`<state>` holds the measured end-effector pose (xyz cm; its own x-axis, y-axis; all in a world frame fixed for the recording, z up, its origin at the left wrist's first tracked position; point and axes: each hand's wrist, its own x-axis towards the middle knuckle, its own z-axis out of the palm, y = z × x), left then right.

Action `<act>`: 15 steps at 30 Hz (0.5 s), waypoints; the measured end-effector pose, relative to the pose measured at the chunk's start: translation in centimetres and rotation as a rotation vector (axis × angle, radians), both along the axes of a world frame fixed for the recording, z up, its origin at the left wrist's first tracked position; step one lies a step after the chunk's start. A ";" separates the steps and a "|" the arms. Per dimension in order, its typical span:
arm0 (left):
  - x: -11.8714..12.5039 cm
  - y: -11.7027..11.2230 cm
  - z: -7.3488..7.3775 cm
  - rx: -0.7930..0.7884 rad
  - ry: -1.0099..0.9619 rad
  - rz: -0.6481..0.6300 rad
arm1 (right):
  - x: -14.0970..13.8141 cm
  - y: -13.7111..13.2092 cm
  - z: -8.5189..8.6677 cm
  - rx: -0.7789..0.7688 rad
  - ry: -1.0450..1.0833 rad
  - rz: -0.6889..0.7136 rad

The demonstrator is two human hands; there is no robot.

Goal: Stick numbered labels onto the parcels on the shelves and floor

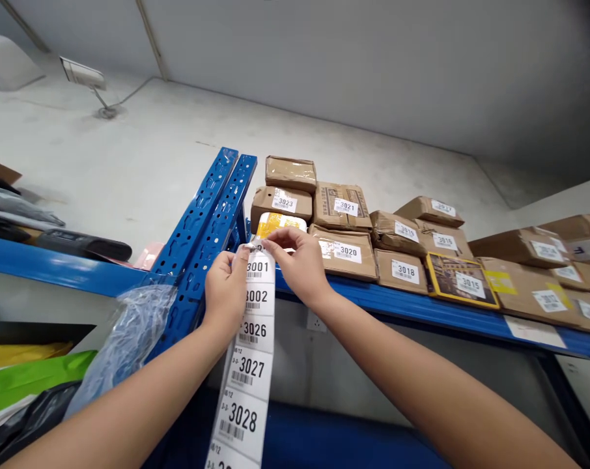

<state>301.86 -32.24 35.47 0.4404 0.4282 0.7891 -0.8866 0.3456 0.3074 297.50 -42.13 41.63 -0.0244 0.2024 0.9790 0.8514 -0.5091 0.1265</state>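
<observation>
Label strip (249, 371) nearest, hanging roughly vertical in front of the shelf, lower end running out of view; readable top to bottom: 3001, 3002, 3026, 3027, 3028; label above 3001 mostly covered by fingers; left hand (228, 281) on the strip's upper left side, grip closed, thumb on the face, the other fingers mostly hidden; right hand (297, 260) at the strip's top right corner, grip closed in a thumb-and-finger pinch on it; both forearms reaching up.

Beyond, lower left: green bag (45, 378), and clear plastic wrap (136, 329) against blue uprights (204, 218); right of these, blue shelf (407, 301); yellow-and-white packet (275, 223) at the shelf's left end, partly behind the right hand; along the front edge, left to right: box 3020 (342, 241), box 3018 (401, 271), yellow-bordered box 3015 (462, 281); box 3021 (342, 206) on top of 3020; box 3023 (281, 203) above the packet, another brown box (290, 172) on that.

Farthest: pale wall (178, 124), camera (83, 73) mounted on it, upper left.
</observation>
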 end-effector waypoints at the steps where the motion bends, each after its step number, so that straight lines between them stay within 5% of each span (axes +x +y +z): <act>1: 0.1 0.1 0.1 0.006 -0.022 -0.053 | 0.0 0.2 0.2 -0.027 -0.040 -0.026; 5: 0.6 0.7 1.2 0.067 -0.089 -0.137 | 0.3 1.0 2.8 -0.048 -0.080 -0.030; 11: 0.3 2.3 5.2 0.089 -0.188 -0.173 | 0.0 2.7 7.9 0.005 0.247 0.136; 15: 0.0 3.4 7.2 0.083 -0.244 -0.122 | -0.2 3.5 8.6 0.066 0.331 0.129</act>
